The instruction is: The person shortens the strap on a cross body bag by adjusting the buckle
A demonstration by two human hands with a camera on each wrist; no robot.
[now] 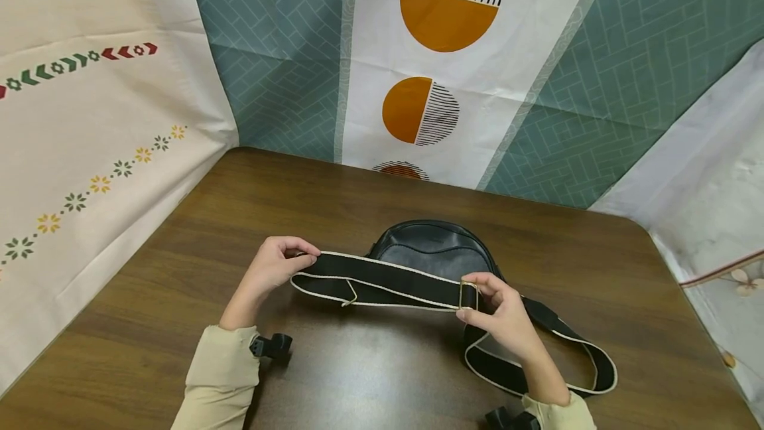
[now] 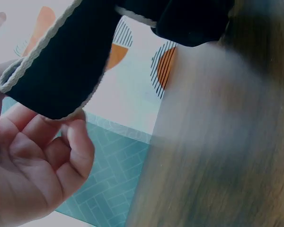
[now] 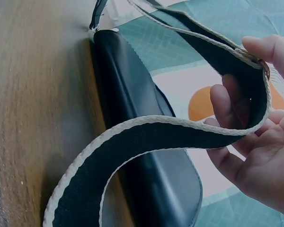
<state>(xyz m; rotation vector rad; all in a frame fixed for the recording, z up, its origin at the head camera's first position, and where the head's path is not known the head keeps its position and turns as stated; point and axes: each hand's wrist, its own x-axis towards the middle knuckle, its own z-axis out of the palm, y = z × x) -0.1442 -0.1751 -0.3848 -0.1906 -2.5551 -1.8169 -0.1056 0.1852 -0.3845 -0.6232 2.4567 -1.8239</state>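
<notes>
Stretching across the middle of the frame in the head view, a black strap with pale edging runs between two hands. The left hand, left of centre, pinches the strap's folded end between thumb and fingers. The right hand, right of centre, grips the strap at a thin metal slider, thumb at its lower edge and fingers at its upper edge. A second metal piece, a bent ring, sits on the lower layer of the strap, nearer the left hand.

Just behind the strap, at the centre of the frame, a black bag rests on the brown wooden surface. From the bag's right end more strap loops out to the lower right, passing behind the right forearm. A green and white cloth with orange circles hangs across the top; a cream patterned cloth fills the upper left.
</notes>
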